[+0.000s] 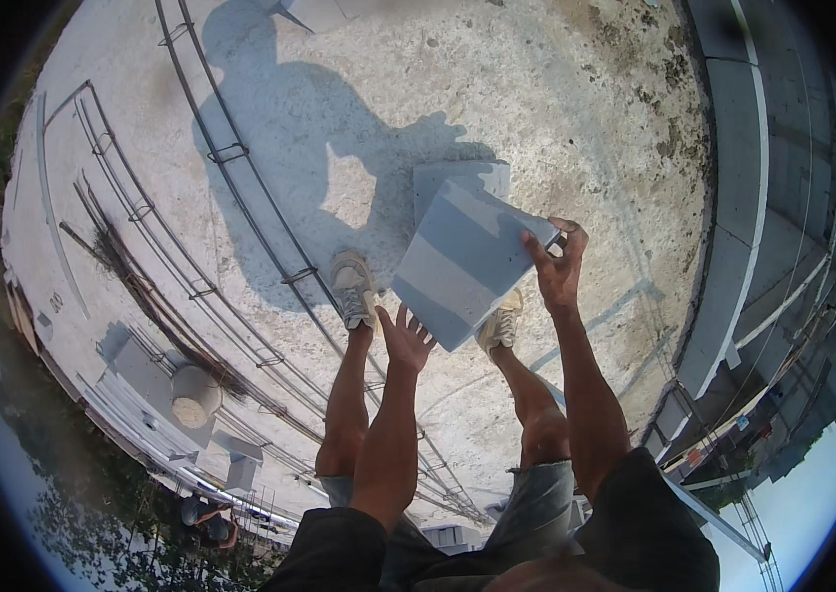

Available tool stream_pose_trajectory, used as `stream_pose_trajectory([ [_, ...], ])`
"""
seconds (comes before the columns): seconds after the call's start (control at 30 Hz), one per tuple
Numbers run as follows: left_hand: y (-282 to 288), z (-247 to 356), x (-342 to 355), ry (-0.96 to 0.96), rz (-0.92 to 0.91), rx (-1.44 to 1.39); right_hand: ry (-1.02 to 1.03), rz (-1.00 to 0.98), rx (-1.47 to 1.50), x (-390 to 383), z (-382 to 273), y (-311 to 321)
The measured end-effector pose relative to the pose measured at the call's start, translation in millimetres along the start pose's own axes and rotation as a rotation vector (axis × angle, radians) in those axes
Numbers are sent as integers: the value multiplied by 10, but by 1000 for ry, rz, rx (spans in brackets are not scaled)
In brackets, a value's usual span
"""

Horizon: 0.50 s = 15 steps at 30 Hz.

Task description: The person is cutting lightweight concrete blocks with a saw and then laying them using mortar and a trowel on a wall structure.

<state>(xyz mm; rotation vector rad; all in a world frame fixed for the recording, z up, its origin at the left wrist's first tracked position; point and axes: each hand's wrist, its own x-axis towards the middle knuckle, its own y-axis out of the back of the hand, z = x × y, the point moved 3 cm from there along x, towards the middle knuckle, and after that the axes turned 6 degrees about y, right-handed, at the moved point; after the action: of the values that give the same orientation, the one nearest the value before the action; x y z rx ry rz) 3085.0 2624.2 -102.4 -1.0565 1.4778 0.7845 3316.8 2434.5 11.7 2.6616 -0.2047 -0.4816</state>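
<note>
Dark sleeves (pixel 339 548) edge my near view; the grey masonry block (pixel 467 257) tilts between shoes (pixel 353 288). Left hand (pixel 403 345), loosely spread, steadies its near-left edge; right hand (pixel 560 274) pinches its far-right corner. I'd balance both.

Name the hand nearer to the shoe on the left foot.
Left. The left hand is just below-right of the shoe in view, at the grey block; the right hand is farther off, at the block's right corner.

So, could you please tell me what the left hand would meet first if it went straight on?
Most likely the upper grey block, just ahead of the left hand; depth makes it unclear whether they touch.
</note>
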Motion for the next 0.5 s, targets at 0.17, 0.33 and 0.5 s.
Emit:
stream_pose_trajectory([
  [0.17,-383,460,-1053,76,-64,535,45,195,-160,-595,-1397,420],
  [0.33,-1110,823,-2613,-202,-51,472,80,219,-244,-794,-2893,734],
  [0.5,-2083,1707,-4389,-642,9,892,121,319,-152,-398,-4096,842],
])
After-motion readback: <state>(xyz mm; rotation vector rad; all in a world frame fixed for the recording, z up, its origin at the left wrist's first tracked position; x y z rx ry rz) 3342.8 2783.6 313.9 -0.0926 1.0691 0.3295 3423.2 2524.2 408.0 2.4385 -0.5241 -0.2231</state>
